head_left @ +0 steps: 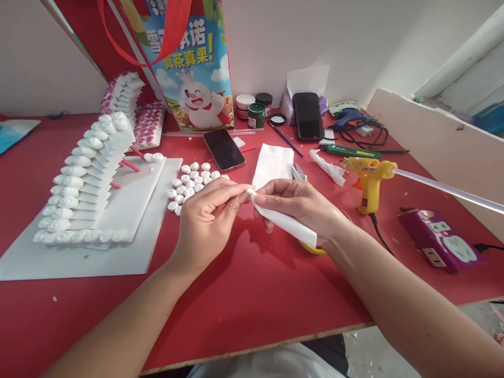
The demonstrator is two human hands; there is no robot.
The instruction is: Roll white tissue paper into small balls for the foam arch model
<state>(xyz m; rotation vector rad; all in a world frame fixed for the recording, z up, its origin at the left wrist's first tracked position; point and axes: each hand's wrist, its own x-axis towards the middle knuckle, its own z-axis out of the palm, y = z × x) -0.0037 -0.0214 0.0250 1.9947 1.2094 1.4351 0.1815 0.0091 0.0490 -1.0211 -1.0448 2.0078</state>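
Between my two hands, over the middle of the red table, is a white paper strip, rolled up at its left end. My left hand pinches the rolled end with thumb and fingertips. Just to its right, my right hand grips the strip by the roll, and the loose tail slants down under the palm. Several small white paper rosettes lie behind my left hand. Flat white paper sheets rest beyond my fingers, beside scissors partly hidden by my right hand.
At left, a curved white model trimmed with rosettes stands on a white board. A yellow glue gun and purple power socket sit at right. Farther back are phones, paint jars and a printed bag.
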